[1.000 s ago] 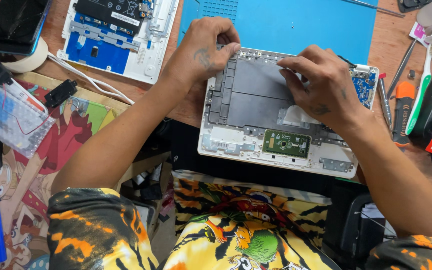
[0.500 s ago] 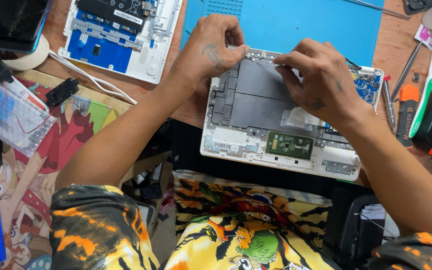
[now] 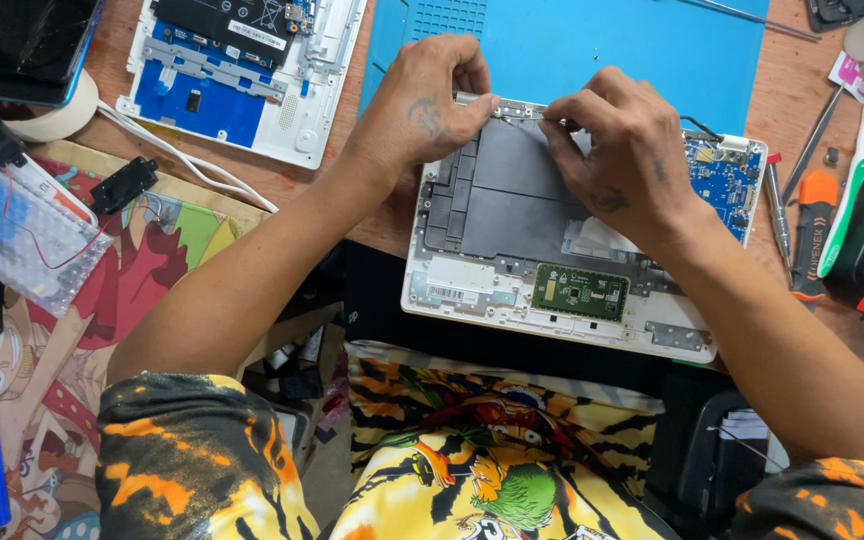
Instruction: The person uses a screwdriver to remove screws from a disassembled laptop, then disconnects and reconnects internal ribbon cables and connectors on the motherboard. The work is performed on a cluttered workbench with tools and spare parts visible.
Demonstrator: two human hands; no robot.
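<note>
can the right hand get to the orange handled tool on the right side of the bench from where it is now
Probably yes. The right hand rests on the far edge of the opened laptop, and the orange-handled tool lies just right of it on bare bench, beside a screwdriver, with nothing lying across the path.

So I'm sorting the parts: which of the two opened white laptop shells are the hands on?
The near laptop shell, with the green board; both the left hand and right hand pinch at its far edge. The other shell lies untouched.
</note>
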